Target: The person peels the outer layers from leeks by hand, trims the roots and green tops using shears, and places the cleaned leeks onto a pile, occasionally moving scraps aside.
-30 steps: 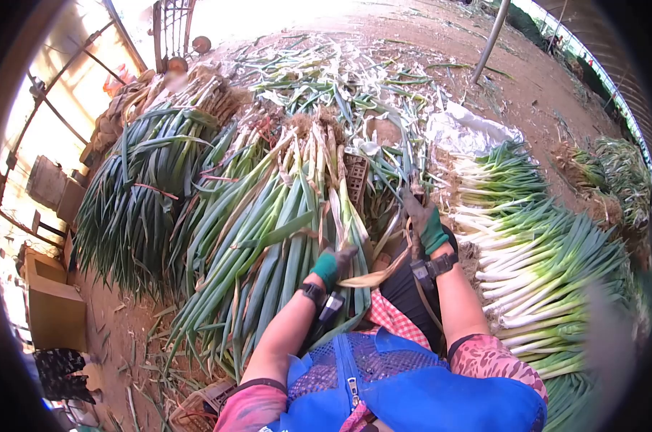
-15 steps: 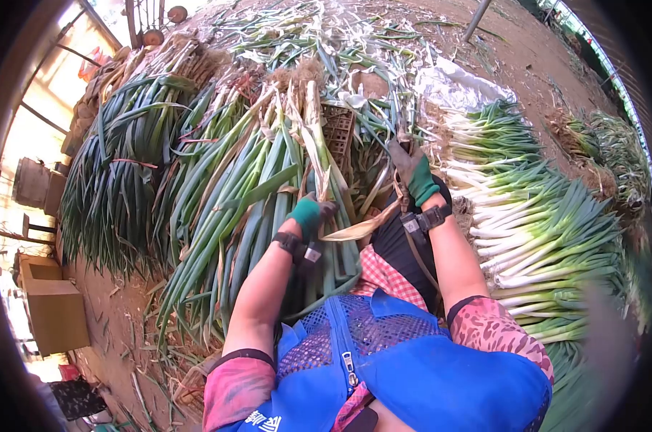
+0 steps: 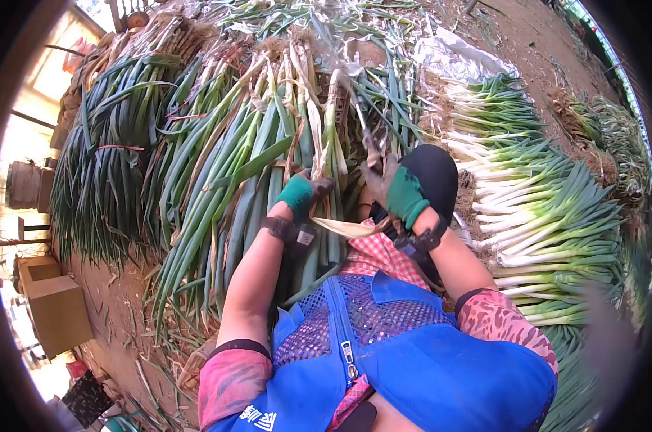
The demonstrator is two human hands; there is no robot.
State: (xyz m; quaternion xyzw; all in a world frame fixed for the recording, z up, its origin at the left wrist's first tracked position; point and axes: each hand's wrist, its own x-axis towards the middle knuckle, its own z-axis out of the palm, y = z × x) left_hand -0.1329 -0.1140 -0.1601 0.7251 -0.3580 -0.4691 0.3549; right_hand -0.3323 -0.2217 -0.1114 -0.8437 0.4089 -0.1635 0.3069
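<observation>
Head camera view: a large green onion (image 3: 333, 104) lies at the near edge of an untrimmed heap (image 3: 225, 151), its long axis running almost straight away from the blue vest (image 3: 412, 360), pale root end pointing forward, leaves back. The gloved left hand (image 3: 311, 189) curls its fingers around the leafy part, the white shank extending beyond them. Just to its side, the gloved right hand (image 3: 398, 189) has its fingers wrapped around a slim wand (image 3: 367, 133) slanting toward the shank. Blur obscures the wand's tip and the onion's roots; the right hand covers the wand's grip, and the leaf ends behind the left fist cannot be told from their neighbors.
</observation>
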